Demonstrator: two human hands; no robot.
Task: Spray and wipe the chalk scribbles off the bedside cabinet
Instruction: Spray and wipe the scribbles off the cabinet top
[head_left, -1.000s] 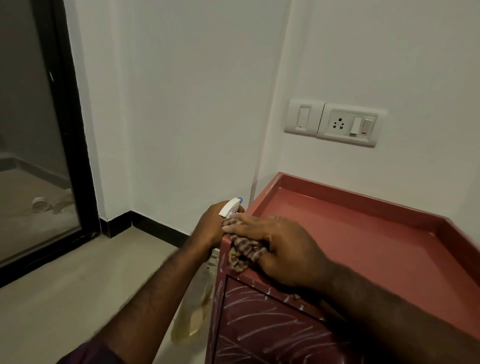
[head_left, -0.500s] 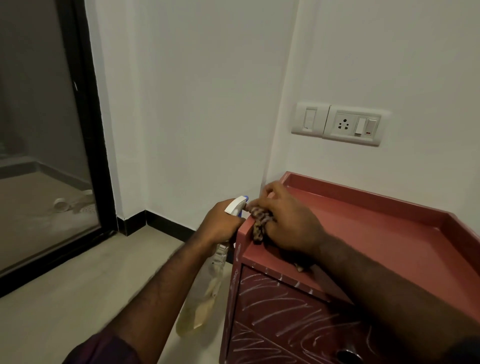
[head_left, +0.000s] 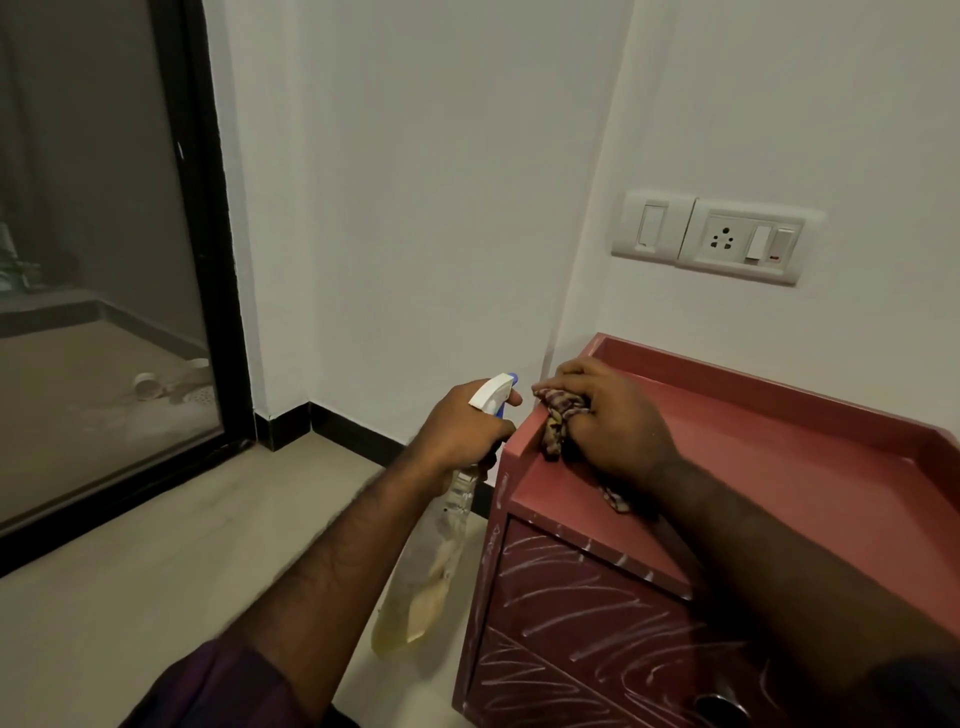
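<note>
On the left rim of the bedside cabinet (head_left: 779, 441), the right hand (head_left: 618, 415) has its grip clamped on the cloth (head_left: 558, 415); the left hand (head_left: 462, 431) clamps the spray bottle (head_left: 431, 571) just beside. Chalk scribbles (head_left: 587, 597) cover the front; dry wiping may smear them.

Red cabinet (head_left: 753, 452) with white chalk scribbles (head_left: 587, 608); brown-checked cloth (head_left: 558, 415); white-and-blue spray bottle (head_left: 493, 395).

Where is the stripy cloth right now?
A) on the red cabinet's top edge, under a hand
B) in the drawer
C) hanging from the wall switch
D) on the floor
A: the right hand grips the cloth on the cabinet's left rim, while the left hand holds the spray bottle.
</note>
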